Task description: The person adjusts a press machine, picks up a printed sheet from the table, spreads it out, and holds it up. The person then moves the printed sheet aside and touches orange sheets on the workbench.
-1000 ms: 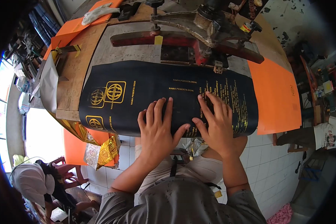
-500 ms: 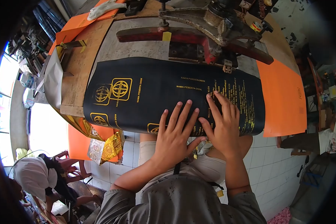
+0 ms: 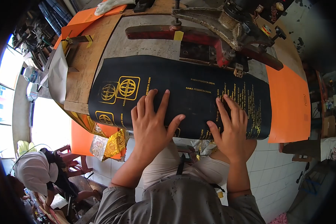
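A large black sheet (image 3: 171,74) with gold-printed logos and lettering lies across the work table, its near edge curving down over the table's front. My left hand (image 3: 152,121) rests on the sheet left of its middle, fingers spread and touching the surface beside a line of gold text. Farther right, my right hand (image 3: 231,128) lies on the sheet with fingers stretched out over columns of small gold lettering. Neither hand grips anything. Just beyond the sheet stands a cast metal press (image 3: 227,30) with a red-edged bar (image 3: 156,33).
Orange sheets (image 3: 289,108) lie at the right, under the black sheet's end. Gold foil (image 3: 115,143) hangs off the table's front left. A white glove (image 3: 110,6) lies at the back. Another person (image 3: 35,170) bends over at the lower left.
My left hand has moved left across the black sheet, away from my right hand, its fingers spreading wider. My right hand stays near the small lettering. The camera view has shifted slightly.
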### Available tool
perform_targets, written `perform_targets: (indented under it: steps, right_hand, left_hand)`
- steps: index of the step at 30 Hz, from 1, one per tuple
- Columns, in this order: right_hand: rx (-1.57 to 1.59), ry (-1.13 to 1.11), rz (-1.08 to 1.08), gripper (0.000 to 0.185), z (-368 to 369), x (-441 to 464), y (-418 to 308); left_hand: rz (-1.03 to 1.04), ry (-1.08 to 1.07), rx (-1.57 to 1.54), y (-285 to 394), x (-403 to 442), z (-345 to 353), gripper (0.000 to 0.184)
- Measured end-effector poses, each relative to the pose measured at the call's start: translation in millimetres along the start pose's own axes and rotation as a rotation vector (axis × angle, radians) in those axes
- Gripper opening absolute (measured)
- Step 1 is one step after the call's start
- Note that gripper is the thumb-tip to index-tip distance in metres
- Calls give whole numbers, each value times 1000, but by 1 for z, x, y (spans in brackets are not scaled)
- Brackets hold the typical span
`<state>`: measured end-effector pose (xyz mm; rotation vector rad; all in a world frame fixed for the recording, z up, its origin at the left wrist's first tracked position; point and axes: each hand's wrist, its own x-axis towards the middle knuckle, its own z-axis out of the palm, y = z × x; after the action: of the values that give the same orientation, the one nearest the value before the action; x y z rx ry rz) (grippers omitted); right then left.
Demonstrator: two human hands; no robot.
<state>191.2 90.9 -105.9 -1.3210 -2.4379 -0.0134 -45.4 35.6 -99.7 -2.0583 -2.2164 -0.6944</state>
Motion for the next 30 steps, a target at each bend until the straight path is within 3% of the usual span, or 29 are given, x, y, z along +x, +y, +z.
perform_targets:
  steps: [19, 24, 30]
  right_hand:
    - [39, 59, -2, 62, 1, 0, -2]
    - [91, 156, -23, 56, 6, -5, 1]
    - [366, 301, -128, 37, 8, -13, 12]
  left_hand:
    - [94, -44, 32, -4, -9, -2, 71]
    - [113, 51, -8, -4, -25, 9, 69]
    - [210, 260, -7, -14, -36, 25, 63]
